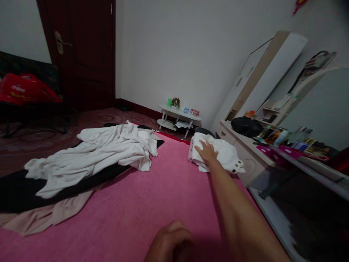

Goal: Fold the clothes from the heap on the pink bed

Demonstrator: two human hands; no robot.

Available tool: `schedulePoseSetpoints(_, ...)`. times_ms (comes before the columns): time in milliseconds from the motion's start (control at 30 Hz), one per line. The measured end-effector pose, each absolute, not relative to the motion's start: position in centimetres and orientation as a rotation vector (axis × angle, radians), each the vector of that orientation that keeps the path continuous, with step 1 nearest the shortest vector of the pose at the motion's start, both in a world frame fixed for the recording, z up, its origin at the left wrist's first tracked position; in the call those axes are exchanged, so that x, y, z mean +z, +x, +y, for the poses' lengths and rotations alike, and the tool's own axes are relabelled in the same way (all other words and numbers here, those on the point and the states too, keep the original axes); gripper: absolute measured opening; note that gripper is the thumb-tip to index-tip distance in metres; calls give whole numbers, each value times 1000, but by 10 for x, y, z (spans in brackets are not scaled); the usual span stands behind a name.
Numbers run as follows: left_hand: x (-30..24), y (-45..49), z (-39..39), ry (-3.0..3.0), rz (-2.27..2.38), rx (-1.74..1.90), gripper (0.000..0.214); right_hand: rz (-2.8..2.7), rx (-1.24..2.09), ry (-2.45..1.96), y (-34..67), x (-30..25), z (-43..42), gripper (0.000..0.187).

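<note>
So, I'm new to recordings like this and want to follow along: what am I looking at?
There's no machine here: one camera on a person's head looks forward and down, so both hands are the wearer's. The right hand lies spread on a folded white bundle, with no grip visible. The left hand is curled at the bottom edge; whether it holds anything is hidden. Beneath is a pink cover. Toward the left, a rumpled white cloth lies over a black cloth, with a pale pink cloth showing alongside.
</note>
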State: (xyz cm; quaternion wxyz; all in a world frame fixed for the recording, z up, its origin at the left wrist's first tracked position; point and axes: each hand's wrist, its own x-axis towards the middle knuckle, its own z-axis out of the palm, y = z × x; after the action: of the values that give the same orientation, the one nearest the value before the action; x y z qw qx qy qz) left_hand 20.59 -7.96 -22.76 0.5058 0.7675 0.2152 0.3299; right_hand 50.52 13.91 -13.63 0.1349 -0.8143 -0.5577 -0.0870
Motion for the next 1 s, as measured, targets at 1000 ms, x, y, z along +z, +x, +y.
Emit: schedulePoseSetpoints(1000,-218,212,-67,1271,653,1010,25,-2057,171,-1958,366,-218,13,49)
